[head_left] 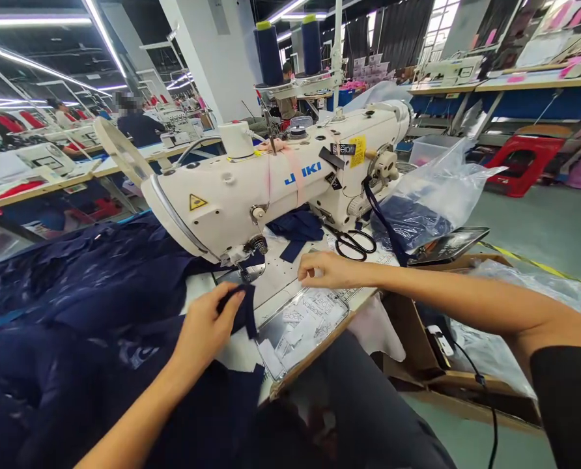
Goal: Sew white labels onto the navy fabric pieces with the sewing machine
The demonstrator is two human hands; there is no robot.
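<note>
My left hand (212, 322) pinches an edge of navy fabric (245, 312) in front of the needle area of a white sewing machine (232, 189). To the right, my right hand (322, 270) hovers above the machine bed with its fingers curled; whatever they may hold is too small to see. White printed labels (310, 322) lie in a clear tray just below that hand. Black scissors (353, 245) rest behind it, next to a folded navy piece (295, 228).
A large heap of navy fabric (75, 306) covers the left side. At the right are a clear plastic bag (432, 189), a dark flat device (449, 246) and a cardboard box (408, 332). Thread cones (269, 55) stand behind the machine. Another person (137, 122) sits further back.
</note>
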